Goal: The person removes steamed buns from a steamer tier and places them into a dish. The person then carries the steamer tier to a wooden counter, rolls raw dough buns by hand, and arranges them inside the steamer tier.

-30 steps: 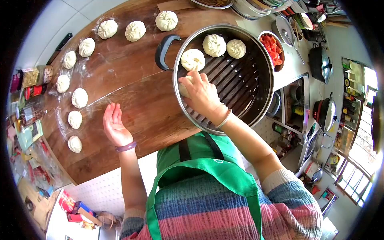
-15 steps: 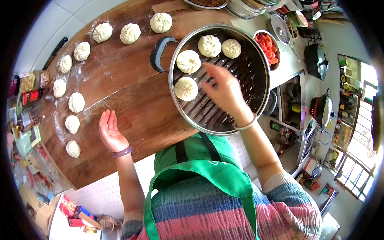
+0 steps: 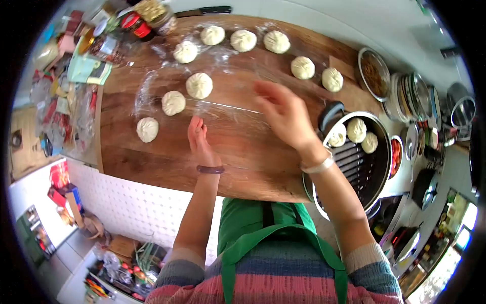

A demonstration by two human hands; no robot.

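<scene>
Fingers (image 3: 196,130) of left hand (image 3: 204,148) and right hand (image 3: 290,119) are unclosed, holding nothing; the buns (image 3: 173,103) probably need light, even pressure.

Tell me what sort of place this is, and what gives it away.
A kitchen, probably a home one: pleated dough buns sit on a floury wooden worktop, more lie in a large pot, and a knife lies along the back.
</scene>
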